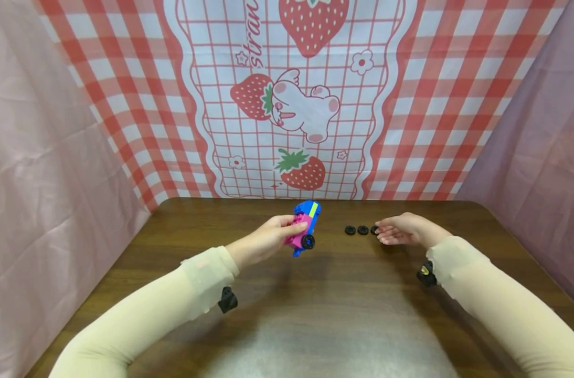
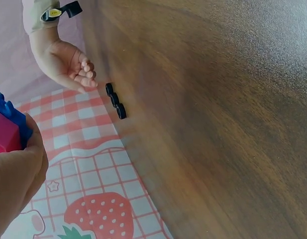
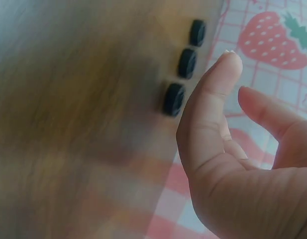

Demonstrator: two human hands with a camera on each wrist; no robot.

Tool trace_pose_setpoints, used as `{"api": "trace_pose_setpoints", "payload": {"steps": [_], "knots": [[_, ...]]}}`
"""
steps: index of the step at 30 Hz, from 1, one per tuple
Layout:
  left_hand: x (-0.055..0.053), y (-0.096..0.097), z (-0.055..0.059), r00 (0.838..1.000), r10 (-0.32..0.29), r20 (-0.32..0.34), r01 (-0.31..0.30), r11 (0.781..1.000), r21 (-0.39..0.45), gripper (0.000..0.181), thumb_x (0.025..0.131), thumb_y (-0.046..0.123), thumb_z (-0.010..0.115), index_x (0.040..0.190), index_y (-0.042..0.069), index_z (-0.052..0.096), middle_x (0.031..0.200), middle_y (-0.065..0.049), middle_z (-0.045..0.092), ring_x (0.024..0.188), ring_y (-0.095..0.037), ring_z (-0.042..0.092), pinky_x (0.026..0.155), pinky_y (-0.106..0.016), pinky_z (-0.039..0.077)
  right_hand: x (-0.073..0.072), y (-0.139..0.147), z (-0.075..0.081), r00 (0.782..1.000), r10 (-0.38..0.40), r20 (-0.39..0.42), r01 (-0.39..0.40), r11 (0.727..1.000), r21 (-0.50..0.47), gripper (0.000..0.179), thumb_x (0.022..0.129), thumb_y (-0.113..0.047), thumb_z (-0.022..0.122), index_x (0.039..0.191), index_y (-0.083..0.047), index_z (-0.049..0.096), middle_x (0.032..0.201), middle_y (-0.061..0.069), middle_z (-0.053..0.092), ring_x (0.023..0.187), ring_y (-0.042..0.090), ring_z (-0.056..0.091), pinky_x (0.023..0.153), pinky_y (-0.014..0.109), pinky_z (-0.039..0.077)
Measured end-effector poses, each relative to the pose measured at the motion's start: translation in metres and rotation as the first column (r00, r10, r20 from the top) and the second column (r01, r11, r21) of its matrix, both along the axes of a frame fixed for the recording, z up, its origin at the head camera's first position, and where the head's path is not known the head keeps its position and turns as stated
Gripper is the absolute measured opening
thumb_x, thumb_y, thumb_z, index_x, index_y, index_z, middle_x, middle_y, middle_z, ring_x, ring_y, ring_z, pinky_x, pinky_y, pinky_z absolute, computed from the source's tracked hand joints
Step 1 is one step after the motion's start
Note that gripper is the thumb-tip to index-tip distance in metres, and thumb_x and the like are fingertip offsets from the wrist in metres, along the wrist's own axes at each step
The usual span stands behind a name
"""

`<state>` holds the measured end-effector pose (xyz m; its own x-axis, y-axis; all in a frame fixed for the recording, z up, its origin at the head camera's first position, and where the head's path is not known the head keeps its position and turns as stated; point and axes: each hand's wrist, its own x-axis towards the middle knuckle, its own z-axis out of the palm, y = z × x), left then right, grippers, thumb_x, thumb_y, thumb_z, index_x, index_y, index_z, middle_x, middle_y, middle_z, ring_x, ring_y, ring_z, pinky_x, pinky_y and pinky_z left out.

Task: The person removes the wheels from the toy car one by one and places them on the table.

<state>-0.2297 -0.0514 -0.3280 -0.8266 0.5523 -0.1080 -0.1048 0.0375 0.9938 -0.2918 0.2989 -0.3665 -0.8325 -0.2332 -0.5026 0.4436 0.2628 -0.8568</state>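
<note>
My left hand (image 1: 263,239) grips a pink and blue toy car (image 1: 302,226) above the table, thumb across its side. A yellow-green strip runs along its blue part, and one black wheel shows at the near end. In the left wrist view only part of the car (image 2: 6,130) appears at the edge. Three small black tyres (image 1: 363,230) lie in a row toward the back right. Beside the rightmost tyre (image 3: 174,99), my right hand (image 1: 402,230) hovers with relaxed fingers, thumb apart from the index finger and nothing between them.
The brown wooden table (image 1: 287,310) ends against a red checked strawberry cloth (image 1: 428,105) at the back. Pink curtains (image 1: 55,157) hang at both sides. A black device (image 1: 227,300) is strapped at each wrist.
</note>
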Motion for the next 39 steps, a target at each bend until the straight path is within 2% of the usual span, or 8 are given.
{"api": "trace_pose_setpoints", "payload": {"steps": [7,11,16,18,21,25,33,39], "knots": [[-0.001,0.000,0.002,1.000,0.022,-0.012,-0.022,0.999,0.030,0.037,0.102,0.010,0.044,0.127,-0.017,0.044,0.090,-0.001,0.060,0.079,-0.006,0.061,0.074,-0.020,0.052,0.010,-0.021,0.015,0.998,0.046,-0.033,-0.046,0.999,-0.002,0.046,0.101,-0.020,0.050,0.128,0.017,0.045,0.080,0.004,0.071,0.071,0.008,0.068,0.071,0.023,0.058],[-0.004,0.000,0.000,0.998,0.066,-0.017,-0.066,0.997,0.043,0.034,0.101,0.011,0.048,0.121,-0.016,0.049,0.083,0.001,0.063,0.075,-0.006,0.062,0.072,-0.020,0.053,0.013,-0.029,0.020,0.996,0.067,-0.059,-0.068,0.997,-0.022,0.046,0.101,-0.021,0.051,0.126,0.018,0.046,0.078,0.003,0.070,0.069,0.008,0.067,0.070,0.023,0.058],[-0.004,0.002,0.000,0.995,0.099,-0.023,-0.099,0.995,-0.005,0.035,0.100,0.015,0.052,0.119,-0.014,0.054,0.081,0.001,0.065,0.074,-0.006,0.062,0.071,-0.020,0.053,0.016,-0.037,0.027,0.993,0.073,-0.088,-0.075,0.997,-0.020,0.041,0.101,-0.023,0.051,0.118,0.014,0.051,0.078,0.003,0.070,0.068,0.009,0.067,0.070,0.024,0.058],[-0.003,0.002,0.000,0.995,0.091,-0.032,-0.092,0.995,-0.030,0.036,0.100,0.017,0.053,0.121,-0.012,0.055,0.084,-0.003,0.068,0.076,-0.008,0.064,0.073,-0.022,0.053,0.017,-0.041,0.031,0.993,0.073,-0.093,-0.075,0.997,-0.016,0.042,0.101,-0.024,0.052,0.118,0.014,0.052,0.078,0.003,0.070,0.067,0.009,0.067,0.069,0.024,0.058],[-0.003,0.002,0.000,0.998,0.055,-0.038,-0.057,0.998,-0.040,0.036,0.100,0.018,0.053,0.124,-0.010,0.056,0.098,-0.018,0.072,0.085,-0.015,0.070,0.081,-0.026,0.055,0.021,-0.048,0.036,0.993,0.073,-0.097,-0.075,0.997,-0.016,0.045,0.100,-0.025,0.052,0.121,0.016,0.051,0.077,0.002,0.071,0.067,0.009,0.067,0.070,0.024,0.058],[-0.002,0.003,-0.001,1.000,0.000,-0.024,0.000,1.000,-0.011,0.038,0.102,0.017,0.049,0.131,-0.008,0.051,0.118,-0.031,0.063,0.104,-0.027,0.069,0.094,-0.035,0.053,0.030,-0.059,0.044,0.989,0.089,-0.114,-0.093,0.995,-0.029,0.049,0.100,-0.024,0.053,0.125,0.018,0.048,0.077,0.003,0.072,0.069,0.010,0.069,0.073,0.027,0.059],[-0.004,0.002,0.002,0.999,-0.025,-0.030,0.026,0.999,0.024,0.041,0.103,0.019,0.046,0.135,-0.008,0.048,0.128,-0.030,0.058,0.113,-0.029,0.065,0.098,-0.039,0.051,0.047,-0.081,0.056,0.967,0.166,-0.191,-0.182,0.981,-0.066,0.038,0.099,-0.021,0.056,0.112,0.015,0.058,0.080,0.005,0.072,0.072,0.012,0.070,0.075,0.031,0.059],[-0.005,0.001,0.005,0.998,-0.046,-0.039,0.047,0.999,0.017,0.042,0.104,0.025,0.045,0.136,-0.002,0.049,0.132,-0.023,0.058,0.122,-0.030,0.058,0.105,-0.042,0.045,0.057,-0.099,0.062,0.947,0.213,-0.241,-0.232,0.971,-0.052,0.040,0.098,-0.020,0.057,0.113,0.016,0.057,0.081,0.006,0.072,0.072,0.013,0.070,0.076,0.033,0.059]]}}
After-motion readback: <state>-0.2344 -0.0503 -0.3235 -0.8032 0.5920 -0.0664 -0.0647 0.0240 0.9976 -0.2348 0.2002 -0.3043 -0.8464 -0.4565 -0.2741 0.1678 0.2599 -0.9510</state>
